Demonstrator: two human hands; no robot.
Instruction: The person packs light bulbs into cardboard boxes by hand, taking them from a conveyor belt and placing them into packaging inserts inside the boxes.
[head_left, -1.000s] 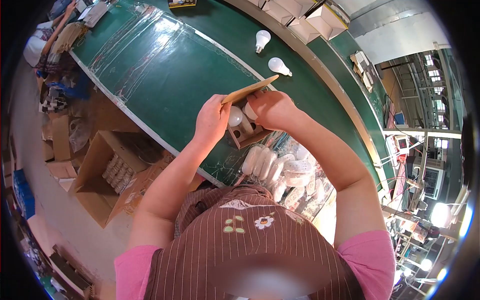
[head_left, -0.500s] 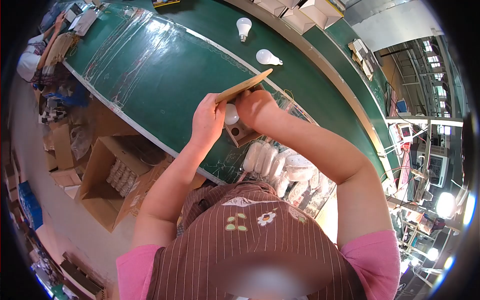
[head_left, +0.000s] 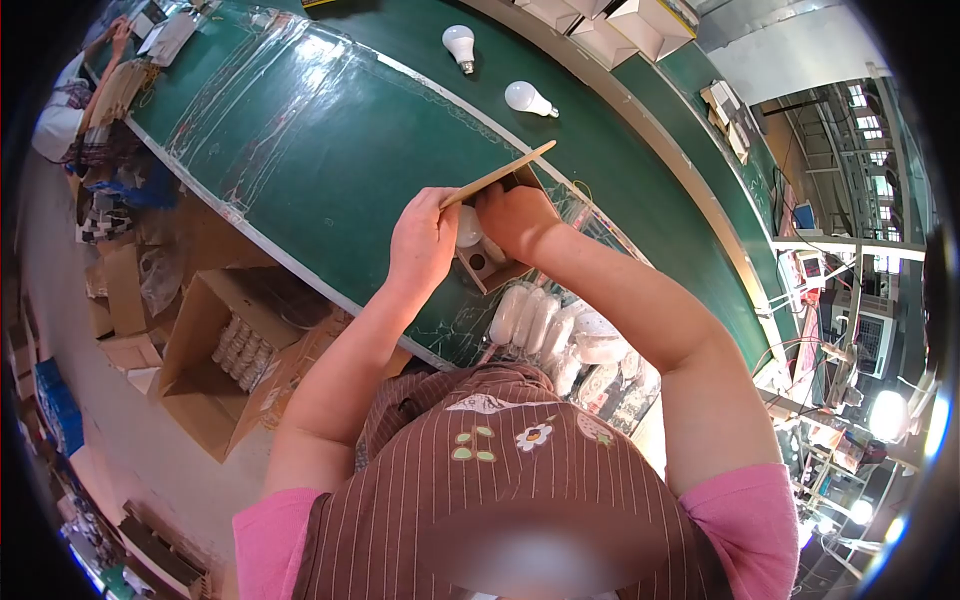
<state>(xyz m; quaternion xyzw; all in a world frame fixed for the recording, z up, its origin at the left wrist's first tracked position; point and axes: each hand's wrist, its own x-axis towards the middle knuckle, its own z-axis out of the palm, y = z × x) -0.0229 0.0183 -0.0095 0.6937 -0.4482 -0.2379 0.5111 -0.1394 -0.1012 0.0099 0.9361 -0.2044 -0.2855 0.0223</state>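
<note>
My left hand [head_left: 422,238] is closed on the left side of a small brown cardboard box [head_left: 485,272], its thumb near the raised lid. Inside the box, next to that hand, shows a white light bulb [head_left: 468,228]. My right hand [head_left: 517,222] reaches into the box under the lid with bent fingers, and their tips are hidden. A round hole shows in the box's inner card. Beyond the box, two white bulbs lie on the green surface: one bulb [head_left: 459,48] farther off, another bulb [head_left: 530,98] nearer.
Wrapped white pieces [head_left: 540,320] lie in a pile close to my apron, right of the box. A large open carton [head_left: 205,375] with packed contents stands on the floor at left. Open white boxes [head_left: 640,30] line the far side. Another person's arm [head_left: 108,65] shows at upper left.
Both loose bulbs have shifted up and to the left along the green surface. My hands and the box have moved slightly right, with the right hand still inside it.
</note>
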